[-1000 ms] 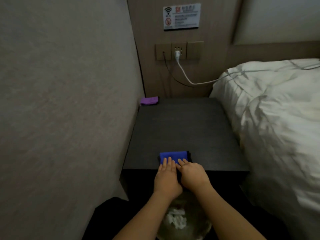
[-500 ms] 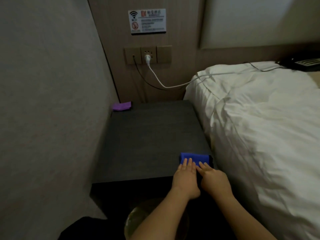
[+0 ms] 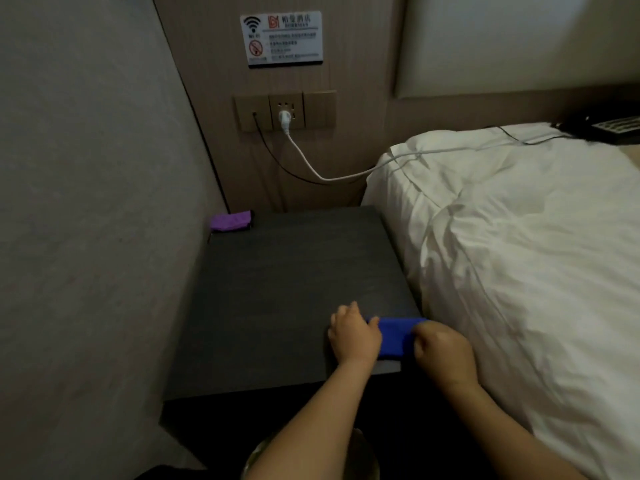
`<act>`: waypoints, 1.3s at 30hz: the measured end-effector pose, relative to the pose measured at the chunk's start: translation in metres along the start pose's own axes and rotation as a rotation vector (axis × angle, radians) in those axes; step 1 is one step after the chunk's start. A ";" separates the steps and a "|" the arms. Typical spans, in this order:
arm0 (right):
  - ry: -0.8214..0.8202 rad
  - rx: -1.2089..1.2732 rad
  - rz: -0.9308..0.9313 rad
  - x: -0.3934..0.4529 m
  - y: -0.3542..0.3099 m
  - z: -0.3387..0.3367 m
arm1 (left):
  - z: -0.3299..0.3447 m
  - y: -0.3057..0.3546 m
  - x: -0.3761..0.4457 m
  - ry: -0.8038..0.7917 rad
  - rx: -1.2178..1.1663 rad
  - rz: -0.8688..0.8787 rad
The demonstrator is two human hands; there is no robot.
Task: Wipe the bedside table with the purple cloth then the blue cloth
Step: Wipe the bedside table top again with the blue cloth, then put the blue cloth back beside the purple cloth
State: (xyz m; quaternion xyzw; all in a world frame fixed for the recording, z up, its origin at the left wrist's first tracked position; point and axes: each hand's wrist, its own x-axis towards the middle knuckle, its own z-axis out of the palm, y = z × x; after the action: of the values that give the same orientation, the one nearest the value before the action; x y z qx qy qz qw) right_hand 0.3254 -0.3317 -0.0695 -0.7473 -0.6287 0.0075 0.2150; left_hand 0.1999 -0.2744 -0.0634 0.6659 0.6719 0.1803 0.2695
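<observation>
fingers: left hand (image 3: 355, 336) and right hand (image 3: 441, 349) both curled, pinching the ends of the blue cloth (image 3: 394, 336)
blue cloth: front right corner of the tabletop (image 3: 277, 289), by the bed (image 3: 519, 254)
purple cloth (image 3: 231, 221): back left corner, against the wall

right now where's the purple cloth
In the head view the purple cloth lies at the far left corner of the bedside table, against the wall and below the wall socket.
</observation>
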 end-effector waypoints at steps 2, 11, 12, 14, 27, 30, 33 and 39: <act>0.053 0.032 0.002 0.014 -0.001 0.001 | 0.004 0.001 0.009 -0.085 0.086 -0.058; -0.264 0.057 0.078 0.060 0.003 0.010 | -0.014 -0.004 0.036 -0.044 -0.447 -0.139; -0.322 0.071 0.139 0.066 -0.002 0.012 | -0.022 -0.006 0.040 -0.016 -0.495 -0.135; -0.389 0.363 0.288 0.077 -0.014 0.019 | -0.038 -0.010 0.049 0.022 -0.571 -0.127; -0.645 1.521 0.586 0.171 -0.132 0.105 | -0.127 -0.112 0.140 0.107 -1.137 -0.479; -0.540 1.510 0.635 0.198 -0.163 0.128 | -0.137 -0.135 0.168 0.031 -1.063 -0.456; -0.567 1.530 0.683 0.219 -0.188 0.145 | -0.143 -0.152 0.194 0.146 -1.008 -0.501; -0.745 1.499 0.753 0.252 -0.226 0.154 | -0.173 -0.170 0.237 0.328 -0.886 -0.585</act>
State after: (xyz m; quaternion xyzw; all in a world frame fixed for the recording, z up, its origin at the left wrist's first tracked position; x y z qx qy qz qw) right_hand 0.1236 -0.0195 -0.0695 -0.5169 -0.2030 0.7234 0.4103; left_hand -0.0322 -0.0278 -0.0584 0.2377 0.7218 0.4648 0.4544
